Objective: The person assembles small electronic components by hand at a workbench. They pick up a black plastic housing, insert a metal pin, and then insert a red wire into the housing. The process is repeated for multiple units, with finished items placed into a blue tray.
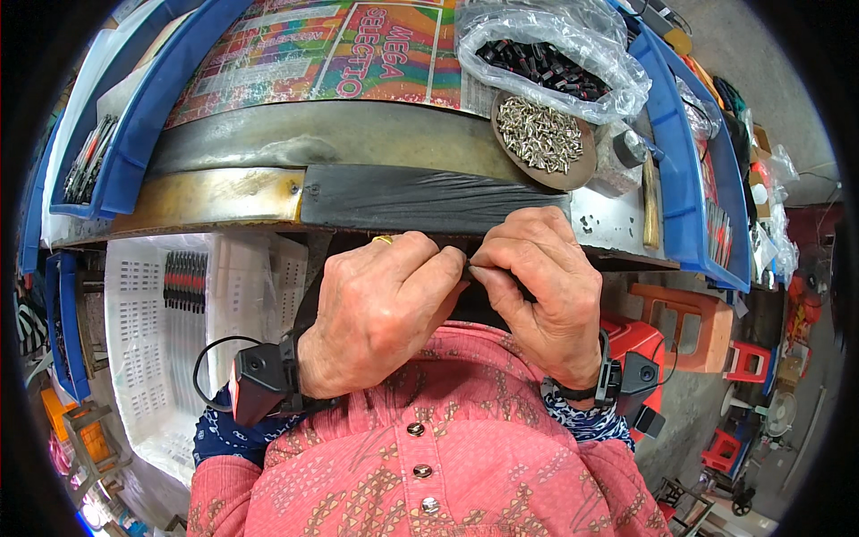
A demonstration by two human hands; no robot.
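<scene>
Close together at the bench's front edge, my left hand (380, 286) and my right hand (546, 291) meet fingertip to fingertip. Both are closed in a pinch, and whatever lies between the fingertips is too small and too covered to name. Just behind them runs a bench edge wrapped in black tape (420, 199). Beyond my right hand, a round brown dish (574, 179) holds many small silvery metal pieces (539, 134). Behind the dish, an open clear plastic bag (617, 100) is filled with small black parts (541, 70).
A clear bottle (614, 166) with a black cap and a wooden handle (650, 210) stand right of the dish. Blue bins flank the bench, left (134, 170) and right (676, 179). Below left, a white basket (143, 358) contains a row of black-and-red sticks (185, 280). An orange stool (707, 331) stands right.
</scene>
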